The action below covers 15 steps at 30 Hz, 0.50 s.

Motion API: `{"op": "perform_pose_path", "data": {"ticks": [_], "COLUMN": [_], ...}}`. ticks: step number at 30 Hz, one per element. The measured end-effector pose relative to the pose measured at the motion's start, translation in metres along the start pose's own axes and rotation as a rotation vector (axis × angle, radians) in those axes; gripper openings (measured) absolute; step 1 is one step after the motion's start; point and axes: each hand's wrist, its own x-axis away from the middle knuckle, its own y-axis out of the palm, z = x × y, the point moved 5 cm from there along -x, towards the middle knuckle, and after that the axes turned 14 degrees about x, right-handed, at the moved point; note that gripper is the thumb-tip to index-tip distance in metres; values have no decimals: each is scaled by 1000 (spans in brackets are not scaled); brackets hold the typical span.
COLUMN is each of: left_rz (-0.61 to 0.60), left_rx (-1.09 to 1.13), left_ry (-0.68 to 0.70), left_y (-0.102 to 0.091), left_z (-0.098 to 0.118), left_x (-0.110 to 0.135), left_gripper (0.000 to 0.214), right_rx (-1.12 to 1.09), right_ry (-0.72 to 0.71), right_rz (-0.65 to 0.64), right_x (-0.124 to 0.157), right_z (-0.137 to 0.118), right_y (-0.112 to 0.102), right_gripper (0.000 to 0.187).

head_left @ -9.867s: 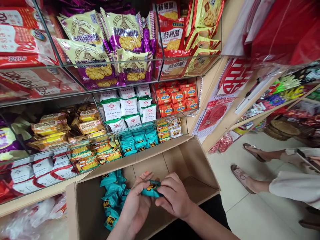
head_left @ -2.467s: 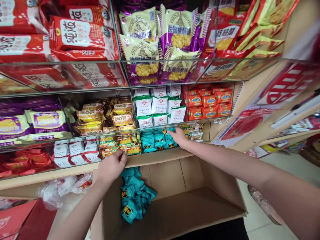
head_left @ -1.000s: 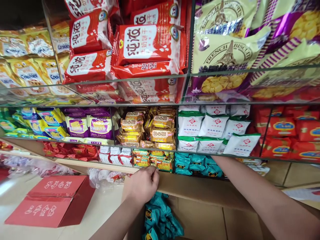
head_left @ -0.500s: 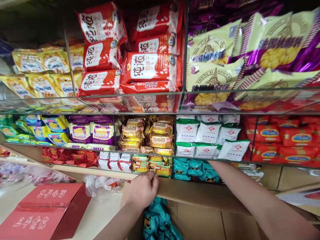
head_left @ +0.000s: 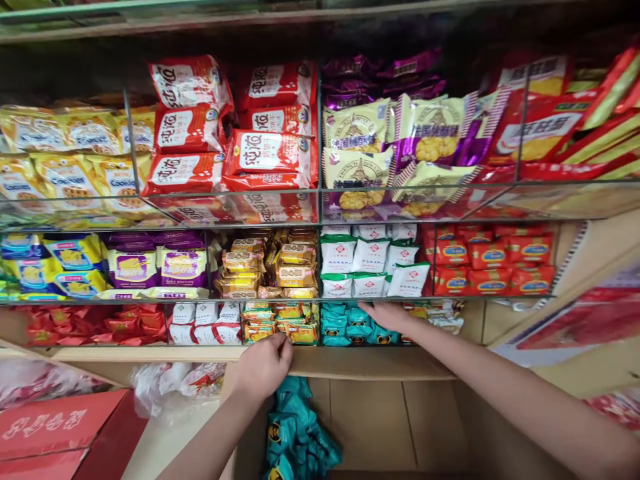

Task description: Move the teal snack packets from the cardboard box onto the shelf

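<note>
My left hand [head_left: 265, 365] is closed at the left corner of the open cardboard box [head_left: 373, 363], its fingers curled over the rim just below the orange-yellow snack packets [head_left: 295, 331]. My right hand [head_left: 386, 315] reaches into the bottom shelf compartment over the teal snack packets [head_left: 345, 327]. Its visible fingers lie stretched out under the glass shelf edge, with the tips partly hidden. Inside the box, more teal packets [head_left: 297, 427] are heaped against the left side, and brown cardboard shows to their right.
Glass dividers part the shelves. White-and-green packets [head_left: 369, 257] stand directly above my right hand, with red packets [head_left: 490, 257] beside them. Larger red biscuit packs [head_left: 273, 152] fill the upper shelf. A red carton [head_left: 60, 427] and clear plastic bags [head_left: 180, 381] are at lower left.
The view has drawn back and turned right, showing more shelf on that side. My right hand, hidden behind the shelf edge before, now shows over the teal packets. My left hand keeps its place on the rim.
</note>
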Motion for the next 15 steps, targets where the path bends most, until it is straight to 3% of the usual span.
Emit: {"op": "perform_pose_path", "data": {"ticks": [3, 5, 7, 8, 10, 13, 15], "left_rz": [-10, -9, -9, -9, -11, -18, -22], "left_rx": [-13, -14, -13, -14, -20, -31, -35], "left_ry": [-18, -37, -48, -51, -52, -52, -53], "left_y": [2, 2, 3, 3, 3, 3, 3], "left_z": [-1, -1, 0, 0, 1, 1, 2], "left_x": [0, -1, -2, -2, -2, -1, 0], "left_gripper": [38, 39, 39, 39, 39, 40, 41], "right_rx": [14, -42, -168, -228, -276, -285, -308], "right_ry": [-108, -326, -609, -652, -495, -108, 93], "right_rz": [-26, 0, -139, -217, -342, -519, -572], "right_x": [57, 108, 158, 177, 194, 194, 189], "right_z": [-10, -39, -77, -93, -111, -119, -120], "right_y": [-23, -34, -20, -3, 45, 127, 163], "right_gripper": [43, 35, 26, 23, 35, 70, 79]}}
